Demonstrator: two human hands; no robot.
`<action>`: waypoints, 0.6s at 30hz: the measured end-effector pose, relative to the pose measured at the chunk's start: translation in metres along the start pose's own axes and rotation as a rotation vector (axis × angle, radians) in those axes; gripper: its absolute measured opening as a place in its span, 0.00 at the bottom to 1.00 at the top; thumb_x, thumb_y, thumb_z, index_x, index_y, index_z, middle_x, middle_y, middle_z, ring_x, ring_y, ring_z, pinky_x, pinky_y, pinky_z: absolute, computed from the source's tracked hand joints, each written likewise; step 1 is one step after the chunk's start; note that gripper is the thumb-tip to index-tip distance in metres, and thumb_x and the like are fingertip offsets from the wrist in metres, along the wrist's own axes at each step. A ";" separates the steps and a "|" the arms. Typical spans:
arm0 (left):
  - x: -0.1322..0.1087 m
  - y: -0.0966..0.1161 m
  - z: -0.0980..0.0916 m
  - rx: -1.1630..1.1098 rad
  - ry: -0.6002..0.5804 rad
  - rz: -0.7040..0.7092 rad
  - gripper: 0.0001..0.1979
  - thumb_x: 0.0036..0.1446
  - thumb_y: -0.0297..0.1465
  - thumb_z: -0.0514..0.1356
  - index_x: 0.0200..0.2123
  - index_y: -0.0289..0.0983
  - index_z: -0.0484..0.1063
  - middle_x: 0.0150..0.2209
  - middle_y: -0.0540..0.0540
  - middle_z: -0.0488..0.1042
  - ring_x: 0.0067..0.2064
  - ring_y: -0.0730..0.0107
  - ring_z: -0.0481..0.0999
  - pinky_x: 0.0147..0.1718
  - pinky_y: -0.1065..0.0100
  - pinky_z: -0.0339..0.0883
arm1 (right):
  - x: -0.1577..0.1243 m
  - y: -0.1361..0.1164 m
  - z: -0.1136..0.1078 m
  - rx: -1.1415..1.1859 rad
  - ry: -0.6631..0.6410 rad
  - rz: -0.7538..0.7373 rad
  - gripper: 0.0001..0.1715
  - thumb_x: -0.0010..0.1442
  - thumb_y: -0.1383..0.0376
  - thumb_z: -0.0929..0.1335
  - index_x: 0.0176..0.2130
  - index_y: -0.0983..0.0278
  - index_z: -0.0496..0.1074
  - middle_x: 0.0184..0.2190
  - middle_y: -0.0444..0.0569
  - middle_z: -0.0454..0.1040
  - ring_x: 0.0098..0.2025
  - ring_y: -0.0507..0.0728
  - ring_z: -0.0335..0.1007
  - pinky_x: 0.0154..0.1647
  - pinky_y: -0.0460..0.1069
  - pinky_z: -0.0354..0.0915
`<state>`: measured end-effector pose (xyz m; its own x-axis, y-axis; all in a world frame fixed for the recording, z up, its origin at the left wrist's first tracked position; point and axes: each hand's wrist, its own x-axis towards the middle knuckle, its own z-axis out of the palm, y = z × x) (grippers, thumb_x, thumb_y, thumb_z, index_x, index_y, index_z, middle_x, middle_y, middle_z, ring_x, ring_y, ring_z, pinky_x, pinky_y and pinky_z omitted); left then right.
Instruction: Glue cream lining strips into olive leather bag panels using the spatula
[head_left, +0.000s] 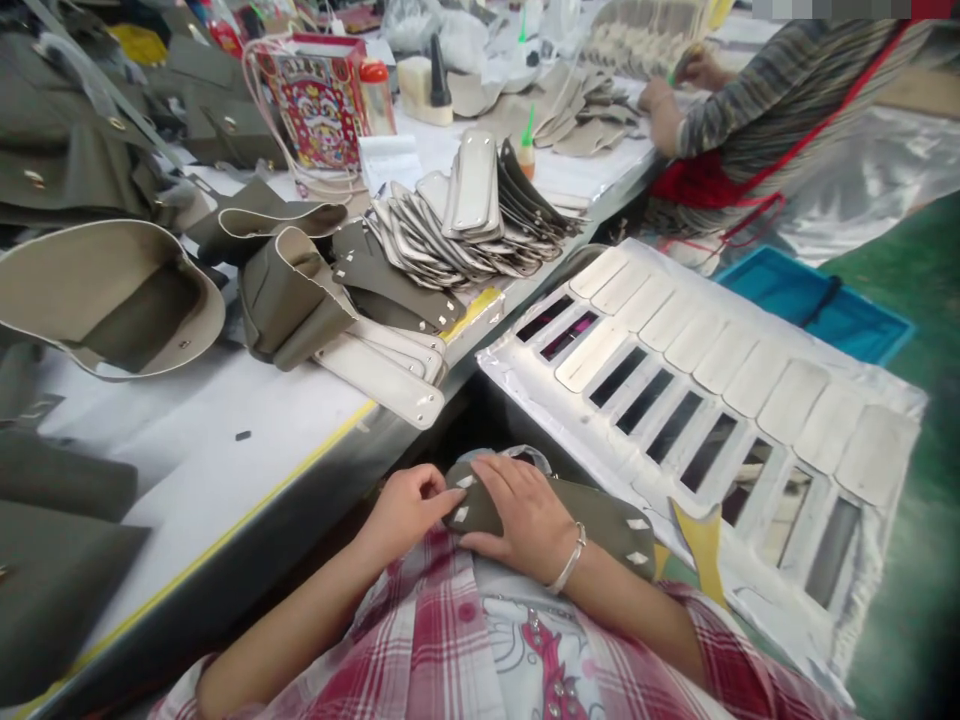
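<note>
A dark olive leather strap piece [596, 518] with rounded ends and pale silvery tabs lies across my lap. Over its left part rests my right hand [521, 515], fingers along the far edge and thumb at the near edge, gripping it. My left hand [409, 508] is closed at the strap's left end, its thumb tip pressing near the tabs and its fingers curled. What is between those fingers is partly hidden. On the table edge beyond, light-backed strap pieces [386, 380] lie beside a folded olive leather bag part [292, 300].
A white slotted board [525, 375] with pale strips is at my right, a blue tray [817, 300] behind it. Stacked straps [450, 230], a red patterned box [319, 105] and open leather bag bodies [112, 290] cover the table. A co-worker's arm [750, 95] reaches in beyond.
</note>
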<state>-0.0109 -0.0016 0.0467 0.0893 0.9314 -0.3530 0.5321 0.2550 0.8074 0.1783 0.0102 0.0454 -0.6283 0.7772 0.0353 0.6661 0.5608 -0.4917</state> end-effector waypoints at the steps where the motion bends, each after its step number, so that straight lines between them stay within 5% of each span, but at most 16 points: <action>1: 0.002 -0.001 -0.001 0.007 -0.014 0.006 0.16 0.49 0.42 0.58 0.20 0.36 0.64 0.19 0.54 0.64 0.22 0.75 0.61 0.22 0.72 0.54 | 0.000 0.000 0.000 0.006 0.004 -0.001 0.44 0.48 0.45 0.67 0.55 0.71 0.59 0.53 0.60 0.62 0.54 0.65 0.55 0.56 0.59 0.51; 18: 0.012 -0.017 -0.013 -0.053 -0.189 0.028 0.16 0.46 0.41 0.60 0.22 0.37 0.58 0.19 0.57 0.60 0.22 0.77 0.58 0.22 0.73 0.52 | 0.002 -0.003 0.004 -0.046 -0.006 -0.021 0.43 0.49 0.45 0.66 0.55 0.69 0.59 0.54 0.59 0.61 0.54 0.64 0.56 0.54 0.59 0.54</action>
<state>-0.0297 0.0082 0.0348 0.2628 0.8740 -0.4088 0.4823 0.2479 0.8402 0.1731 0.0091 0.0433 -0.6447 0.7634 0.0394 0.6706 0.5895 -0.4504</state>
